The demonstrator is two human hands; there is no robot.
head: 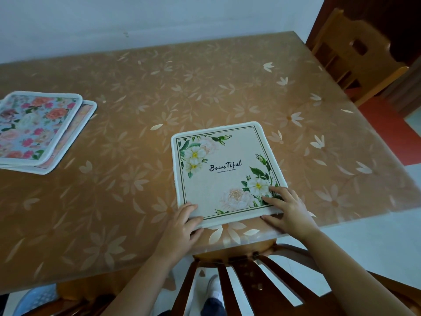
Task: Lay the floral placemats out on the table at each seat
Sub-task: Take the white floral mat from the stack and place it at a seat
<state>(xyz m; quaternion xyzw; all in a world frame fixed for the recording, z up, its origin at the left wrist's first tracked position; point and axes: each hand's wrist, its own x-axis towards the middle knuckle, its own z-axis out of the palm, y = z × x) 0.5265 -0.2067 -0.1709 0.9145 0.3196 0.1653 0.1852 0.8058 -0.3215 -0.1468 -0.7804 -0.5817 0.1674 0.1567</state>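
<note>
From the head view, one cream placemat (224, 171) printed "Beautiful" lies flat on the surface (141, 71) near its front edge, just above a chair (246, 279). Both hands rest on its near corners: the left hand (182, 226) grips the near-left corner with its thumb on top, and the right hand (288, 207) presses spread fingers on the near-right corner. At the far left sits a stack (36, 131) of at least two more mats, the top one rose-patterned. A second chair (355, 55) stands at the far right.
</note>
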